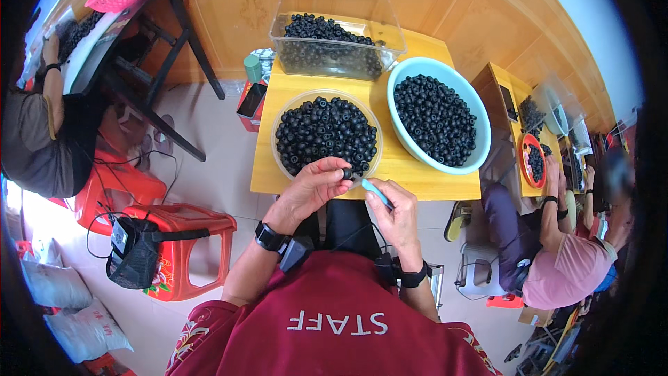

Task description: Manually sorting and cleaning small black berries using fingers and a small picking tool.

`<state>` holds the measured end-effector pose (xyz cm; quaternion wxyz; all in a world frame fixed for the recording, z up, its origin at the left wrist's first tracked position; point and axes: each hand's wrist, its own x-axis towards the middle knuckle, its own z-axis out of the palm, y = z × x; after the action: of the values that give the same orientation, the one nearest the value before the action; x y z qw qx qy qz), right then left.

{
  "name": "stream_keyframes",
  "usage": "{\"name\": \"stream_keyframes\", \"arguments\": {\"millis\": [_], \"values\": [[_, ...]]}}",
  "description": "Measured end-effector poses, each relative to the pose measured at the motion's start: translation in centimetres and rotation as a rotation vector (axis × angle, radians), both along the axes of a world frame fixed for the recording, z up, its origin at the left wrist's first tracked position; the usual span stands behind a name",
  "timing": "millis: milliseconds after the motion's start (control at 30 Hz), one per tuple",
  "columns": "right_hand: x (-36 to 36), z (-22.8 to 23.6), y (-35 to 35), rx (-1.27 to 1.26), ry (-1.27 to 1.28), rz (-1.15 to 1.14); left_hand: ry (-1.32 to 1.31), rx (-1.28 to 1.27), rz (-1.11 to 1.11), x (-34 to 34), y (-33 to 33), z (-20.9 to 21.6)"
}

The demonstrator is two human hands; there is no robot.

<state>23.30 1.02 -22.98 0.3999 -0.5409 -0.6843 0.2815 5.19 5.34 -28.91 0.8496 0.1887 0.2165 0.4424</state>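
Note:
My left hand [306, 193] pinches a small round black piece [347, 174] with a hole between thumb and fingertips. Closed around a slim tool with a teal handle [376, 193], my right hand [396, 219] brings its narrow tip up against that piece. Both hands are over the near edge of a yellow wooden table [445, 186]. Just beyond them is a round clear tray [380, 136] heaped with similar black pieces. To the right, a light blue basin [485, 141] holds many more. The tool's exact tip is too small to make out.
A clear rectangular bin [306, 63] with black pieces stands at the table's back. Left of the table are a red box [248, 122] and a phone [252, 99]. A red stool [221, 226] carries a black mesh bag [132, 264]. Other people sit at tables on both sides.

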Motion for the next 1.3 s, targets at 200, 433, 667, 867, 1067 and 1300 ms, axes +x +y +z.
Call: {"name": "stream_keyframes", "arguments": {"millis": [200,433,667,867,1067,1300], "values": [[-0.6,0.0,0.0,0.080,-0.151,0.038,-0.095,0.057,-0.037,0.1,-0.2,-0.4],[-0.8,-0.2,0.1,0.125,-0.206,0.030,-0.117,0.046,-0.035,0.0,-0.4,0.0],[-0.6,-0.5,0.2,0.151,-0.184,0.029,-0.118,0.007,-0.047,0.0,-0.6,0.0],[0.2,-2.4,0.9,0.161,-0.253,-0.107,-0.121,0.033,-0.079,0.2,-0.6,0.1],[3.0,-3.3,1.1,0.053,-0.089,-0.232,-0.135,0.054,-0.114,0.1,-1.2,0.8],[0.0,-1.2,-0.1,-0.149,0.380,-0.005,-0.015,0.051,-0.110,1.1,-1.1,0.7]]}}
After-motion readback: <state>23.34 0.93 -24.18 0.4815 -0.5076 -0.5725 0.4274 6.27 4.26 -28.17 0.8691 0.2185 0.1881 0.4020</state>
